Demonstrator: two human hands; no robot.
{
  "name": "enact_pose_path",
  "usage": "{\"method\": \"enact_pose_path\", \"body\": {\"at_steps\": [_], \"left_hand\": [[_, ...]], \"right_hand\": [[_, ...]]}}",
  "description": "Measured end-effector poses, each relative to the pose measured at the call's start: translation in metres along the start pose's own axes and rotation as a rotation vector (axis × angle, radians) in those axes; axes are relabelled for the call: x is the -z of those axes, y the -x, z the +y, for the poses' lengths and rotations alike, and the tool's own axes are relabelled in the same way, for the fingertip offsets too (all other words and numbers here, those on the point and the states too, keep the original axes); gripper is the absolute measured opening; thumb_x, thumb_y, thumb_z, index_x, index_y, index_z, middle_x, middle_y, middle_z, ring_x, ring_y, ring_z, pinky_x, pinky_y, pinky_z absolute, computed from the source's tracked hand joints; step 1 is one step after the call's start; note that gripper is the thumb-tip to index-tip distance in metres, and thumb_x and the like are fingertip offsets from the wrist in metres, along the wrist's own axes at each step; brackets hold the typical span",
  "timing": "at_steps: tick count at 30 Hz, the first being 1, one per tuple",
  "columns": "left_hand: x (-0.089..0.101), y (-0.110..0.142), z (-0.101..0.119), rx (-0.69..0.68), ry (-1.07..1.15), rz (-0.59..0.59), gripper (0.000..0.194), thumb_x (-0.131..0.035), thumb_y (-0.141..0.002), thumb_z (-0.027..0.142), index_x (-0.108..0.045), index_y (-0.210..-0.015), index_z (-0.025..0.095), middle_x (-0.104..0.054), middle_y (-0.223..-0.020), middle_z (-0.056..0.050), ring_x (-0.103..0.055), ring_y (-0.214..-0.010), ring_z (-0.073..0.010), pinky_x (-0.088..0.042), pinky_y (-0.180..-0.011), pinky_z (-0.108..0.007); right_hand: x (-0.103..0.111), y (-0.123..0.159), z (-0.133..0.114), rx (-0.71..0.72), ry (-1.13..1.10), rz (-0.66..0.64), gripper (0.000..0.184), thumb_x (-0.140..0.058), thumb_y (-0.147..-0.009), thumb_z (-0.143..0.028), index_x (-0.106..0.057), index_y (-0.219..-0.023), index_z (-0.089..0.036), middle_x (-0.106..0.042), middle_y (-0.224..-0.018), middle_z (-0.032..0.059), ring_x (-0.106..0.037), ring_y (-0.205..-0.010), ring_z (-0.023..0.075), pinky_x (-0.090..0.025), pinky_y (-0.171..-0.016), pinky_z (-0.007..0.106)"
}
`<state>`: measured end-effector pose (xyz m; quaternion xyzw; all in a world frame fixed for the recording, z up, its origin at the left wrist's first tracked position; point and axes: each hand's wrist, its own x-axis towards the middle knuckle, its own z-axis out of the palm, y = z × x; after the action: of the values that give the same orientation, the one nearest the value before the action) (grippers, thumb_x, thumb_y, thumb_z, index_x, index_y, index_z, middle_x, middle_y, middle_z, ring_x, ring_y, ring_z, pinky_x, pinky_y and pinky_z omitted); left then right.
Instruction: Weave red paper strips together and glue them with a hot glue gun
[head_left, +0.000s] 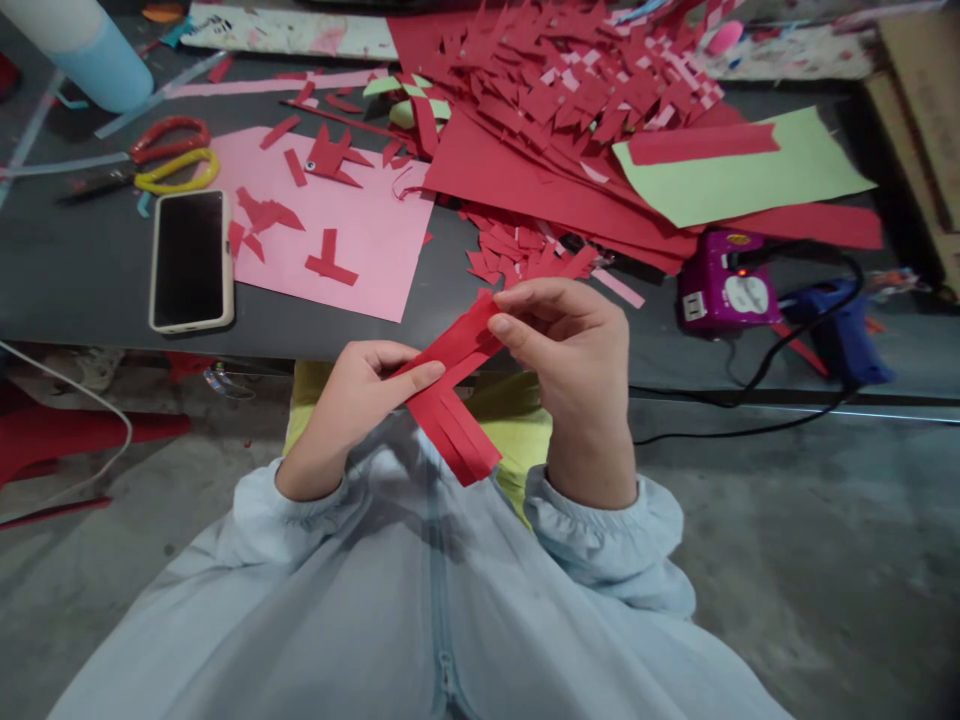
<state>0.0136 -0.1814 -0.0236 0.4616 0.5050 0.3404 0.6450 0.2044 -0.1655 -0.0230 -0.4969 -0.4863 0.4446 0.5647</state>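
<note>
Over my lap, in front of the table edge, I hold red folded paper strips that cross in an L shape. My left hand grips them near the corner, its thumb lying on top. With thumb and index finger, my right hand pinches the upper end of the strip; the other fingers are curled. Beyond my hands lies a pile of small red paper scraps. A pink sheet on the table carries a red fish-like paper shape with an eye and a small L-shaped red piece.
A phone and scissors lie at left, near a bottle. Heaped red folded pieces and a green sheet are behind. At right sit a purple box with black cables and a blue glue gun.
</note>
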Motion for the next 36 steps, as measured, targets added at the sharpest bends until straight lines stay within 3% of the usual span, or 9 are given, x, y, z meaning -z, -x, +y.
{"method": "enact_pose_path", "body": {"at_steps": [11,15,26,36], "left_hand": [[0.0,0.004,0.006,0.006,-0.122,-0.006,0.029,-0.077,-0.075,0.044,-0.078,-0.08,0.016,-0.071,-0.07,-0.002,-0.058,-0.058,-0.011,-0.044,-0.054,-0.022],[0.0,0.003,0.006,-0.005,-0.131,-0.024,0.03,-0.077,-0.075,0.045,-0.078,-0.079,0.016,-0.071,-0.07,-0.002,-0.057,-0.058,-0.011,-0.043,-0.054,-0.022],[-0.002,0.005,0.006,-0.017,-0.075,-0.039,0.039,-0.068,-0.082,0.053,-0.075,-0.075,0.015,-0.068,-0.067,-0.002,-0.058,-0.062,-0.0128,-0.045,-0.059,-0.024],[-0.002,0.004,0.001,-0.064,-0.03,-0.046,0.035,-0.069,-0.083,0.051,-0.079,-0.08,0.018,-0.074,-0.076,-0.002,-0.064,-0.069,-0.0138,-0.05,-0.064,-0.024]], "right_hand": [[0.006,-0.007,-0.005,-0.048,0.008,-0.125,0.013,-0.083,-0.067,-0.028,-0.07,-0.065,-0.023,-0.073,-0.076,0.0016,-0.068,-0.075,0.0165,-0.058,-0.067,0.031],[0.002,-0.008,-0.004,-0.108,0.018,-0.078,0.019,-0.084,-0.066,-0.032,-0.069,-0.065,-0.021,-0.072,-0.073,0.0021,-0.067,-0.066,0.0144,-0.057,-0.06,0.029],[-0.004,-0.011,-0.002,-0.096,0.01,-0.019,0.022,-0.081,-0.068,-0.031,-0.062,-0.067,-0.021,-0.065,-0.066,-0.0017,-0.058,-0.055,0.0099,-0.05,-0.051,0.025],[-0.006,-0.013,0.001,-0.037,-0.04,0.016,0.023,-0.081,-0.068,-0.027,-0.06,-0.074,-0.023,-0.059,-0.069,-0.0046,-0.059,-0.062,0.0094,-0.05,-0.06,0.025]]}}
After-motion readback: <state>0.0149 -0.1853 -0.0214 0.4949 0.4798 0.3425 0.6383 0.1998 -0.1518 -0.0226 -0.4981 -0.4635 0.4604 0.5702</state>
